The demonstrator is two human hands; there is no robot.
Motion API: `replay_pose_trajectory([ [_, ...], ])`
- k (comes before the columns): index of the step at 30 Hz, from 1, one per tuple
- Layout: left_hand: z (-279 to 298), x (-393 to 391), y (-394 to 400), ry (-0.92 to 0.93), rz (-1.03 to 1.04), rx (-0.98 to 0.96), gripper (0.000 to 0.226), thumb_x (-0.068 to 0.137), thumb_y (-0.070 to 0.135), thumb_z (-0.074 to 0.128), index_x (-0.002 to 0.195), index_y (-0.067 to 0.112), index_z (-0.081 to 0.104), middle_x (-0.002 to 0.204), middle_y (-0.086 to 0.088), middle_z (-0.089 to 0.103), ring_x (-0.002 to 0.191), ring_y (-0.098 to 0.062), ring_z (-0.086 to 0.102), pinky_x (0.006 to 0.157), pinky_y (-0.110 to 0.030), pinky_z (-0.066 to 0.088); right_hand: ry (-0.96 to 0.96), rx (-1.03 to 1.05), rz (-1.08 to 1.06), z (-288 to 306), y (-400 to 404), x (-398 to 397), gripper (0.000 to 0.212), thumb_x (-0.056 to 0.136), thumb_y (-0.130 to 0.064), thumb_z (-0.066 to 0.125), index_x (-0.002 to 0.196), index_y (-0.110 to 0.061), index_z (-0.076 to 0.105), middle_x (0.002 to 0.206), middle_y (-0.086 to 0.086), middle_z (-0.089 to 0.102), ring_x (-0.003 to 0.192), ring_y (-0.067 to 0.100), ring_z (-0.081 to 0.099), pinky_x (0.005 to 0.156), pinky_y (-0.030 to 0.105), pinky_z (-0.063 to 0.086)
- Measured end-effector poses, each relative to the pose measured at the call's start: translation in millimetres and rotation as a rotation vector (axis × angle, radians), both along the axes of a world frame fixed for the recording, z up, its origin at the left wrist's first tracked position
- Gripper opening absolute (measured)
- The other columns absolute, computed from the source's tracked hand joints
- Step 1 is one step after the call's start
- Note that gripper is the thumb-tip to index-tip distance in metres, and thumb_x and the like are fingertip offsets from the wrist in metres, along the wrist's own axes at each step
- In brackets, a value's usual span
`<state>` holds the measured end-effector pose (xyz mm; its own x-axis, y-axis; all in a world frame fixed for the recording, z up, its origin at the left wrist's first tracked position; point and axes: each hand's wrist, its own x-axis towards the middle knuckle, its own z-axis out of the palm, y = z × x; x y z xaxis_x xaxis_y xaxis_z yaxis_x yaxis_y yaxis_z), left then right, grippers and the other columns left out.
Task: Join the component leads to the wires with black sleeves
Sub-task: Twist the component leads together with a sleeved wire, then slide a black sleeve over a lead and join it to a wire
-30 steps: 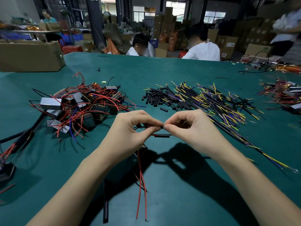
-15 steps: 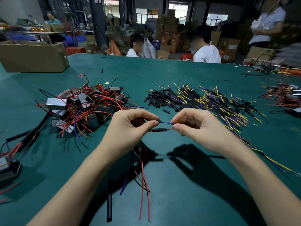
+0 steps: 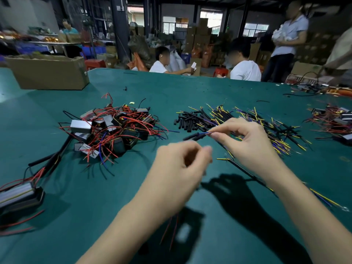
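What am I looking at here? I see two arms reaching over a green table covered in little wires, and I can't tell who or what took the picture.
No machine is at work here: these are a person's two bare hands. The picture comes from a wide-angle camera worn on that person's head, looking forward and down, so the arms enter from the bottom edge. The right hand pinches a thin blue wire with a black sleeve on its far end. The left hand is blurred; its fingers are curled, red leads hang below it, but what it grips is hidden. On the green table lie a pile of boxy components with red leads, loose black sleeves and a spread of yellow and blue wires. A cardboard box stands at the far left. Other people sit beyond the table.
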<state>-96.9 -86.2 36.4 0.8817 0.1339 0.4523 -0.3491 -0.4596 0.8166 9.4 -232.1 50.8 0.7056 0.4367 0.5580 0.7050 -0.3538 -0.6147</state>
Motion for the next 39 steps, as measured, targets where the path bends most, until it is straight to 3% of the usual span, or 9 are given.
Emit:
replay_pose_trajectory([
  [2,-7,-14,-15,0.335,-0.263,-0.098,0.024,0.089,0.038,0.057,0.106,0.022,0.063,0.071,0.003,0.070,0.054,-0.007,0.057,0.055,-0.026,0.049,-0.111,-0.032,0.009,14,8,-5,0.013,0.080,-0.014,0.073,0.089,-0.023,0.075,0.081,0.004,0.065,0.087,0.024,0.053,0.081,0.030,0.041],
  [4,-16,-20,-21,0.559,-0.409,-0.374,0.050,0.094,0.031,0.057,0.139,0.026,0.035,0.082,0.000,0.072,0.057,-0.013,0.062,0.053,-0.022,0.048,-0.171,-0.021,0.069,29,18,-13,0.015,0.080,-0.016,0.073,0.092,-0.026,0.073,0.081,0.004,0.062,0.086,0.023,0.052,0.078,0.027,0.040],
  [9,-18,-29,-5,0.286,-0.147,-0.964,0.086,0.089,0.019,0.057,0.145,0.048,-0.002,0.117,-0.005,0.062,0.071,-0.024,0.070,0.059,-0.022,0.053,-0.320,0.053,0.223,61,50,-34,0.010,0.083,-0.012,0.071,0.092,-0.014,0.075,0.081,0.006,0.061,0.072,0.018,0.053,0.064,0.022,0.038],
  [13,-12,-54,23,-0.158,0.125,-0.879,0.101,0.067,0.023,0.078,0.126,0.063,0.007,0.143,0.006,0.043,0.103,-0.020,0.067,0.087,-0.031,0.050,-0.480,0.032,0.266,75,75,-36,0.010,0.084,-0.007,0.070,0.093,-0.006,0.075,0.082,0.008,0.070,0.067,0.019,0.061,0.062,0.024,0.046],
  [18,-13,-91,44,-0.419,0.164,-0.814,0.080,0.073,0.030,0.070,0.123,0.071,0.022,0.147,0.018,0.036,0.118,-0.015,0.059,0.098,-0.023,0.046,-0.684,-0.071,0.347,67,122,-40,0.012,0.089,-0.007,0.065,0.093,-0.003,0.075,0.088,0.012,0.069,0.077,0.026,0.065,0.070,0.042,0.052],
  [22,-24,-104,63,-0.402,0.308,-0.865,0.074,0.077,0.028,0.065,0.139,0.035,0.025,0.147,0.014,0.037,0.121,-0.015,0.057,0.096,-0.037,0.049,-0.781,-0.308,0.426,61,174,-45,0.018,0.091,-0.002,0.056,0.094,-0.003,0.074,0.099,0.015,0.064,0.088,0.029,0.063,0.071,0.044,0.052],
  [27,-39,-110,95,-0.333,0.465,-0.968,0.062,0.087,0.017,0.058,0.141,0.019,0.026,0.146,-0.001,0.039,0.125,-0.021,0.052,0.085,-0.036,0.048,-0.877,-0.650,0.391,56,247,-49,0.030,0.097,-0.010,0.043,0.109,-0.021,0.069,0.114,0.000,0.059,0.104,0.017,0.055,0.079,0.035,0.049],
  [33,-57,-102,119,-0.239,0.526,-1.038,0.040,0.097,0.010,0.048,0.134,0.016,0.038,0.105,0.009,0.055,0.097,-0.010,0.065,0.067,-0.021,0.051,-0.838,-0.950,0.365,25,307,-47,0.031,0.094,-0.015,0.043,0.110,-0.022,0.068,0.118,0.002,0.061,0.109,0.025,0.058,0.082,0.036,0.051],
  [39,-52,-80,120,-0.137,0.551,-1.006,0.030,0.097,0.010,0.047,0.124,0.021,0.045,0.106,0.009,0.057,0.098,-0.010,0.062,0.072,-0.023,0.047,-0.961,-1.067,0.356,-9,311,-40,0.033,0.097,-0.024,0.039,0.122,-0.032,0.058,0.124,-0.007,0.061,0.118,0.019,0.051,0.094,0.034,0.033],
])
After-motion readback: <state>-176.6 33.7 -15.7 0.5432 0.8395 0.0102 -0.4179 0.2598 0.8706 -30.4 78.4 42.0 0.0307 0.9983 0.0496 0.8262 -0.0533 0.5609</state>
